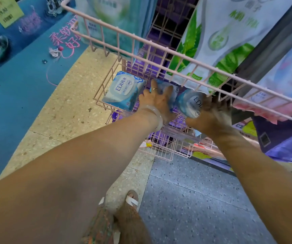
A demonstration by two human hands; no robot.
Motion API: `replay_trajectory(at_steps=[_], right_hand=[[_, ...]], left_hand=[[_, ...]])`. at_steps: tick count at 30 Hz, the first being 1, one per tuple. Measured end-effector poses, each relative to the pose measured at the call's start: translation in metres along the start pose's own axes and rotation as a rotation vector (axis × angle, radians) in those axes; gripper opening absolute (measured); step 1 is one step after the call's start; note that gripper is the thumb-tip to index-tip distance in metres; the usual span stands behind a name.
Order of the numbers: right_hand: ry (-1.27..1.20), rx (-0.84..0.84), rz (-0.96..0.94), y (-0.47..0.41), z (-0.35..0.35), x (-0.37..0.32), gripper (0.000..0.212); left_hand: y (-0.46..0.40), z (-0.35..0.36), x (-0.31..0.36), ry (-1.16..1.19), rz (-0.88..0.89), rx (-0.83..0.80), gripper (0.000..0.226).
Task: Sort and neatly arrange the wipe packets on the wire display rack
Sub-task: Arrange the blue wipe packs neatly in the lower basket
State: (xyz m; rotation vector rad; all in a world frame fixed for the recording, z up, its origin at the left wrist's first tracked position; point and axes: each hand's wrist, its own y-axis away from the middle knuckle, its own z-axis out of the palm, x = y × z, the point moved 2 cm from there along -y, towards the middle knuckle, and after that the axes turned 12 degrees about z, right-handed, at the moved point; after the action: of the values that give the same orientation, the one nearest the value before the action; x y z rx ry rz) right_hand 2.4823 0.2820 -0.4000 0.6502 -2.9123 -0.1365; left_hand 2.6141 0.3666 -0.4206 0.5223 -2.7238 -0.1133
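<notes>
Underfoot, speckled floor (185,199), pink wire rack (159,50), maybe shop.

Speckled beige and grey floor (185,191)
</notes>
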Motion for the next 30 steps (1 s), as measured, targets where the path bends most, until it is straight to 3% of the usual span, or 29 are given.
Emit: replay_trajectory(at_steps=[8, 14, 17, 21, 25, 27, 30], right_hand=[[-0.187, -0.240, 0.238, 0.005, 0.017, -0.004, 0.081], [-0.497, -0.434, 0.053, 0.009, 0.011, 0.014, 0.107], [-0.438, -0.309, 0.015, 0.010, 0.014, 0.011, 0.096], [-0.385, -0.231, 0.093, 0.008, 0.014, -0.004, 0.078], [-0.303, -0.260, 0.087, 0.004, 0.007, -0.001, 0.077], [-0.392, -0.301, 0.083, 0.005, 0.007, -0.003, 0.084], [-0.460, -0.334, 0.106, 0.006, 0.008, -0.015, 0.093]], left_hand=[[0.016, 0.000, 0.000, -0.083, -0.007, -0.094, 0.077], [0.025, -0.016, -0.064, -0.043, -0.239, 0.122, 0.091], [0.025, -0.012, -0.076, -0.071, -0.231, -0.023, 0.098], [0.024, -0.008, -0.074, -0.112, -0.190, -0.043, 0.097], [0.025, -0.008, -0.070, -0.172, -0.054, -0.032, 0.088], [0.020, -0.009, -0.061, -0.177, 0.013, -0.052, 0.082], [0.016, -0.011, -0.055, -0.101, -0.025, -0.120, 0.076]])
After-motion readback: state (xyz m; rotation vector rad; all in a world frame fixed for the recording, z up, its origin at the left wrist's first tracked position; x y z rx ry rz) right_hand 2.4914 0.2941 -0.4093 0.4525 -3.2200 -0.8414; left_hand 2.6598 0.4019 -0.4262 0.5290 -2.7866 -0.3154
